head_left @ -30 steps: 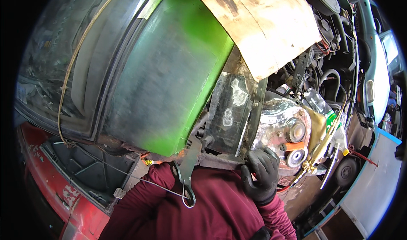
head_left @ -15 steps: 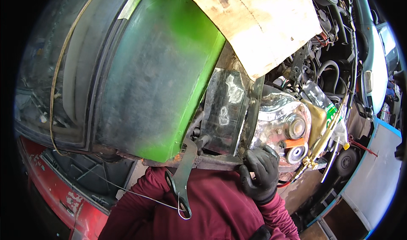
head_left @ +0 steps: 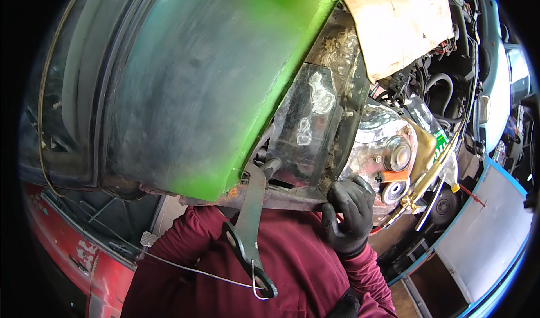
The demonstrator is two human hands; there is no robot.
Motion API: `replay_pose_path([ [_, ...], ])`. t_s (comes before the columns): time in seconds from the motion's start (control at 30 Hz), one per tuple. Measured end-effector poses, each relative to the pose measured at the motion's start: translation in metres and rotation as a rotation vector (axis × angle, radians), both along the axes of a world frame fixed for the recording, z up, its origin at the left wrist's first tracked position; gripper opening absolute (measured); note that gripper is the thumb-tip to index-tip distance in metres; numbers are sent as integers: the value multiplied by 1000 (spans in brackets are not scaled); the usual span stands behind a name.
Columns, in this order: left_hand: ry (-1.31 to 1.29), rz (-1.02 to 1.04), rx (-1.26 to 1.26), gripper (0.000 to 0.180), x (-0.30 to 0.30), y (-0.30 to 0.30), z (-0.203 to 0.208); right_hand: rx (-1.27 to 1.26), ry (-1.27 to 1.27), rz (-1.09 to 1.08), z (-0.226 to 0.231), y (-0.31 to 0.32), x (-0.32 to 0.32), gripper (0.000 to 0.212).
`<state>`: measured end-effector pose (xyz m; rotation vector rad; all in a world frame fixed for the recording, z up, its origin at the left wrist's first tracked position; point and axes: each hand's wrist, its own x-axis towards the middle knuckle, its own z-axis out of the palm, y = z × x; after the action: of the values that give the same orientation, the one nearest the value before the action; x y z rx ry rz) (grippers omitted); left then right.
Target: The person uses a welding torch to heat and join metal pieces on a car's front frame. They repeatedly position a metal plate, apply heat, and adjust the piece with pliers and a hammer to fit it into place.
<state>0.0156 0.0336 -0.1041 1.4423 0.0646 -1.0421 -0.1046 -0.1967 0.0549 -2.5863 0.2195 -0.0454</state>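
Note:
My right hand (head_left: 350,214), in a black glove, has its fingers curled over the lower metal edge (head_left: 295,199) of a car body, near the patched inner wing. To the left, my sleeved left arm (head_left: 199,225) passes beneath the green-edged body panel (head_left: 191,93); the left hand is hidden behind the metal. Between the arms hangs a flat dark metal bracket (head_left: 251,208) with holes, a bent wire (head_left: 197,272) hooked through its lower end. Above the metal edge is a shiny dark sheet-metal patch (head_left: 298,124) with bare ground spots.
A brass gas torch (head_left: 413,200) and an orange-handled object (head_left: 394,176) lie right of my right hand. Brown card (head_left: 394,20) covers part of the engine bay (head_left: 444,87). A red car (head_left: 107,278) stands at left, a blue-edged panel (head_left: 484,217) at right.
My view has shifted, so the green-edged panel looks larger and sits further left. My right hand stays curled at the metal edge. The bracket still hangs with the wire through it.

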Motion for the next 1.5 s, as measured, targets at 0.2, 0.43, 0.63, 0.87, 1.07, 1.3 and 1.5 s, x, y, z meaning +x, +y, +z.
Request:
replay_pose_path([
  [0.2, 832, 400, -474, 25, -53, 1, -43, 1, 17, 3, 2, 2, 2, 51],
  [0.43, 945, 531, -922, 20, -71, 0, -62, -19, 16, 2, 3, 4, 4, 53],
  [0.63, 897, 639, -932, 22, -56, -11, -47, -10, 7, -11, 2, 4, 4, 51],
  [0.87, 454, 314, -411, 24, -32, -4, -12, -4, 16, -2, 2, 4, 5, 50],
  [1.07, 365, 326, -408, 32, -29, -6, -2, -30, 25, 7, 2, 4, 4, 50],
  [1.3, 572, 477, -677, 40, -25, 2, 10, -49, 31, 6, 0, 5, 2, 51],
  [1.5, 589, 510, -721, 49, -38, 6, 2, -39, 34, 16, 0, 4, 1, 53],
])
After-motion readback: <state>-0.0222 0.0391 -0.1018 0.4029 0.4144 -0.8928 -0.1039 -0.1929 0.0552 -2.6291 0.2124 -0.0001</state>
